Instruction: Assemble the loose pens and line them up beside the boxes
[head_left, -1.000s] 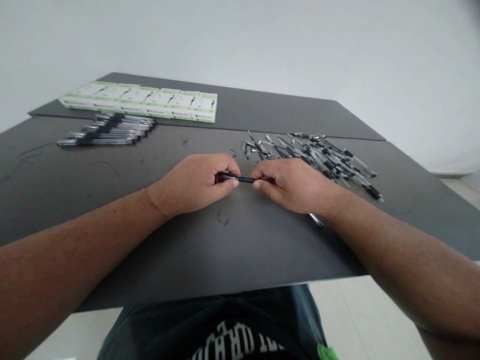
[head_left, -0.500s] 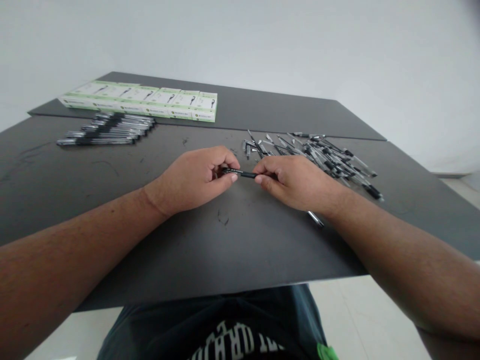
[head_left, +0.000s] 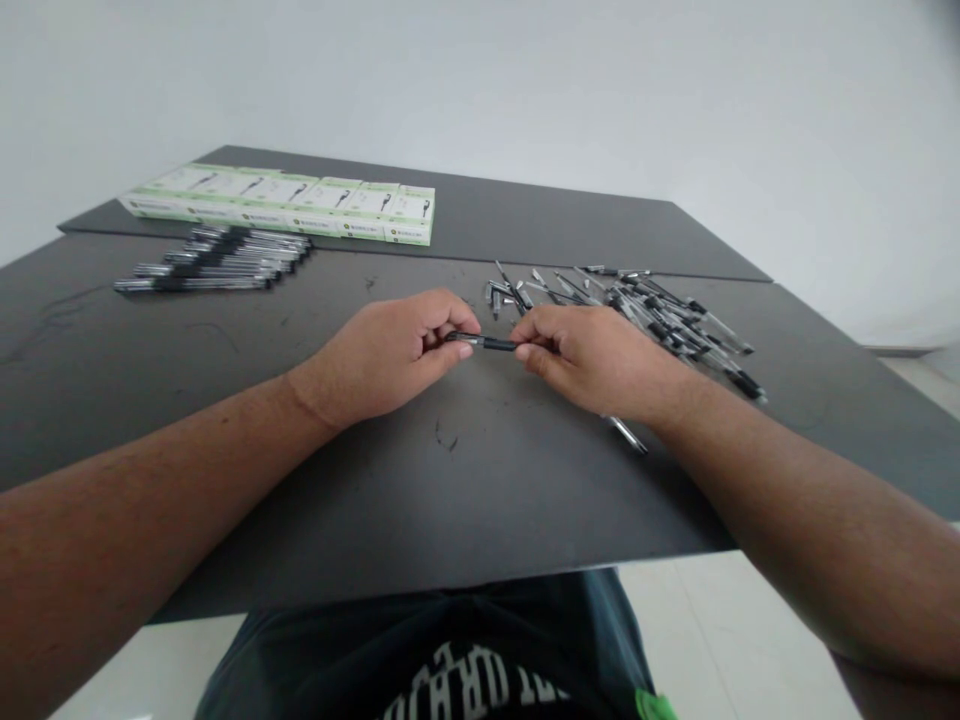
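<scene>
A dark grey worktop (head_left: 480, 490) is filling much of the view, and on its far left part a row of white and green boxes (head_left: 277, 205) is lying. At the right, a loose pile of pens and pen parts (head_left: 675, 325) is spreading just beyond the right hand, pointing in many directions. A neater group of pens (head_left: 214, 258) is resting on the near side of the boxes, well apart from the left hand. Above the middle of the worktop, the left hand (head_left: 386, 355) and the right hand (head_left: 592, 360) are facing each other, and between them they are holding one black pen (head_left: 495, 344). The relation which seems most important is this: the pen is lying exactly between the two grips, its long axis running from left to right, almost parallel with the near edge and dipping a little at the right. Neither hand is being nearer, because both are touching it: the left grip is closing around the left part, while the right grip is pinching the right end between thumb and finger. Only the middle stretch is showing; the fingers are hiding both ends.
</scene>
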